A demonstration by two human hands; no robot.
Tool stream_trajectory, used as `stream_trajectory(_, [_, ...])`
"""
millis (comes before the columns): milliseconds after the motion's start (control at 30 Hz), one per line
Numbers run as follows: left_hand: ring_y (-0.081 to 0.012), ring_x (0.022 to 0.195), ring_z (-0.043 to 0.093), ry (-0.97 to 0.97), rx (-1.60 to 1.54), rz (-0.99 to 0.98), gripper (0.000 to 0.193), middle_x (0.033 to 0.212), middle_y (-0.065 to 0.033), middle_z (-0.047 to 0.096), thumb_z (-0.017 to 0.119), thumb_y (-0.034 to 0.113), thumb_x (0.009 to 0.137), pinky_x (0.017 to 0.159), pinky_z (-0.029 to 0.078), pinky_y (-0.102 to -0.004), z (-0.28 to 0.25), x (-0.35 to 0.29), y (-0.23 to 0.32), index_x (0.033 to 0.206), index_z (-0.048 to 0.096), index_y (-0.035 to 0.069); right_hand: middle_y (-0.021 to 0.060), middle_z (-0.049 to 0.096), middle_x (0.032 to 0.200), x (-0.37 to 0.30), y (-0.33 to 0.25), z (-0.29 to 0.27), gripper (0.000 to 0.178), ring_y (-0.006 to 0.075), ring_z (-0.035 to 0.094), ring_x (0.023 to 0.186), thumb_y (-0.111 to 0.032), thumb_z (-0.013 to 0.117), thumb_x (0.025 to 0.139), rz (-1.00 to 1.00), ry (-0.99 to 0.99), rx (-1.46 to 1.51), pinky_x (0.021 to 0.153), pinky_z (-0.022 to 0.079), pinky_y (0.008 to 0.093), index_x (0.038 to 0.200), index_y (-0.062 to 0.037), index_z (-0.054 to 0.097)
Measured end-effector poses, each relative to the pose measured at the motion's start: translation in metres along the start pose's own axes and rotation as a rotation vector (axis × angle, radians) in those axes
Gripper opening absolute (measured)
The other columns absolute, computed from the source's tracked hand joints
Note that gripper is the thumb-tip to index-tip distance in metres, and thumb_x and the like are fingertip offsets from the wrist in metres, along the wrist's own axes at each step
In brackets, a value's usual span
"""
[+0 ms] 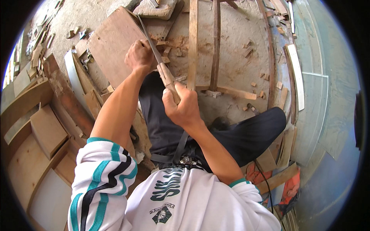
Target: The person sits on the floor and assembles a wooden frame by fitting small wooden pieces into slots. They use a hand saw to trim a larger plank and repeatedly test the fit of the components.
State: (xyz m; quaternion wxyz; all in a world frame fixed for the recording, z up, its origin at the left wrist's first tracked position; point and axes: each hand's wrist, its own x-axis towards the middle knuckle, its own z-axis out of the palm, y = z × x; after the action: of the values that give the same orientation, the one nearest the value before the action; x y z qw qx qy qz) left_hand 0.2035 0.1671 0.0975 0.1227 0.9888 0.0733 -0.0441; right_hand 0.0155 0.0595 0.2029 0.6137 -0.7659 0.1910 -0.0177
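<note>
My right hand point(183, 106) is wrapped round the wooden handle of a handsaw point(155, 52), thumb lying along the top. Its narrow grey blade runs up and away along the right edge of a flat brown wooden board point(111, 42). On the board's near right corner rests my left hand point(139, 57), closed, with fingers curled over the edge close beside the blade. The blade's teeth cannot be made out. Reddish sawdust lies on the floor just right of the board.
A wooden frame point(192, 42) with long legs stands ahead. A stone slab point(156, 8) lies beyond the board. Curved wooden pieces point(27, 94) crowd the left side, and glass sheets point(325, 100) the right. Offcuts are scattered about; a black cable point(266, 181) runs at lower right.
</note>
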Motion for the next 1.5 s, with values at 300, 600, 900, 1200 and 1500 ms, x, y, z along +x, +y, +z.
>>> stream_trajectory(300, [-0.0377,0.1,0.068,0.001,0.031,-0.038,0.042,0.104,-0.0157,0.073,0.044,0.038,0.094,0.089,0.051,-0.0484,-0.001,-0.001,0.004,0.094,0.074,0.008,0.0166,0.052,0.057,0.018,0.003,0.0,0.026,0.0266,0.056,0.051,-0.017,0.057,0.094,0.048,0.019,0.098,0.05,0.042,0.0375,0.075,0.0001,0.056])
stream_trajectory(600, [-0.0379,0.102,0.068,-0.015,0.022,-0.036,0.043,0.104,-0.0171,0.073,0.044,0.039,0.094,0.09,0.051,-0.0477,-0.003,0.0,0.001,0.096,0.075,0.009,0.0181,0.059,0.065,-0.005,0.02,0.006,0.023,0.0281,0.062,0.056,-0.019,0.057,0.095,-0.019,0.035,0.056,0.053,0.045,0.0395,0.083,0.0003,0.062])
stream_trajectory(900, [-0.0386,0.101,0.068,-0.025,0.018,-0.098,0.045,0.104,-0.0184,0.073,0.044,0.04,0.094,0.09,0.051,-0.0472,-0.007,-0.001,0.003,0.098,0.076,0.009,0.0162,0.056,0.061,-0.022,0.006,-0.006,0.019,0.0288,0.062,0.052,-0.017,0.059,0.093,-0.02,0.047,0.073,0.051,0.047,0.037,0.086,0.0005,0.064])
stream_trajectory(1200, [-0.0394,0.102,0.068,-0.028,0.048,-0.092,0.047,0.105,-0.0196,0.073,0.044,0.041,0.093,0.091,0.051,-0.0489,-0.009,0.002,0.004,0.099,0.077,0.009,0.018,0.057,0.062,-0.032,0.002,-0.018,0.026,0.0299,0.063,0.053,-0.016,0.056,0.095,-0.079,0.052,0.12,0.051,0.047,0.0372,0.106,0.0042,0.067])
stream_trajectory(1500, [-0.0389,0.103,0.068,-0.046,0.062,-0.052,0.047,0.107,-0.0187,0.072,0.043,0.041,0.093,0.092,0.051,-0.0489,-0.009,0.004,-0.001,0.098,0.076,0.008,0.0199,0.056,0.06,-0.043,0.001,-0.023,0.022,0.0348,0.065,0.058,-0.017,0.058,0.094,-0.087,0.088,0.145,0.051,0.048,0.0373,0.095,0.0038,0.065])
